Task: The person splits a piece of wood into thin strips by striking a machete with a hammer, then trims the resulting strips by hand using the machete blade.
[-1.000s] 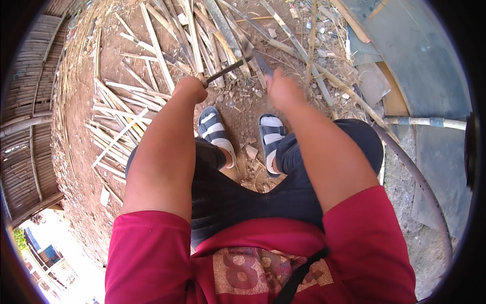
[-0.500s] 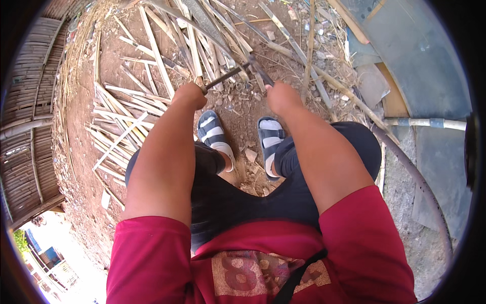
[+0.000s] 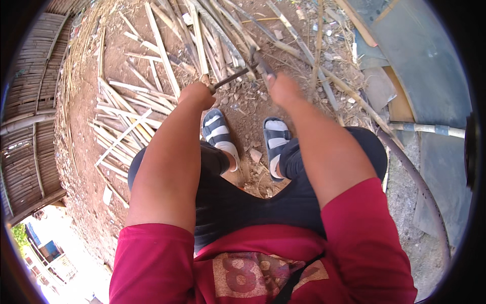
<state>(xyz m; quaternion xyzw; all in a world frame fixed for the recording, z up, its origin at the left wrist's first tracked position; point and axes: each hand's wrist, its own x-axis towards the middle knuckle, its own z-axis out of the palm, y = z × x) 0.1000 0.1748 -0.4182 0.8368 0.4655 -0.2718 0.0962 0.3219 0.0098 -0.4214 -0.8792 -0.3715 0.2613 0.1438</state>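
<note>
My left hand (image 3: 196, 96) is closed round the near end of a dark, narrow metal bar (image 3: 233, 77), which slants up to the right. My right hand (image 3: 286, 90), a little blurred, grips the handle of a hammer (image 3: 264, 66). The hammer's dark head lies at or close to the bar's far end; whether they touch I cannot tell. Just beyond my left hand, a pale wooden strip (image 3: 199, 43) ends close to my knuckles. Both tools are above brown soil, in front of my sandalled feet (image 3: 218, 130).
Several split bamboo strips (image 3: 126, 111) lie heaped at the left, with more sticks ahead. A long pole (image 3: 344, 91) runs diagonally at the right, near grey sheets (image 3: 430, 55) and a curved dark pipe (image 3: 422, 182). A woven bamboo wall (image 3: 35, 66) stands far left.
The view has shifted slightly, so the scene sits a little right and lower. My right hand and the hammer have moved a little relative to the bar. Both grips stay closed.
</note>
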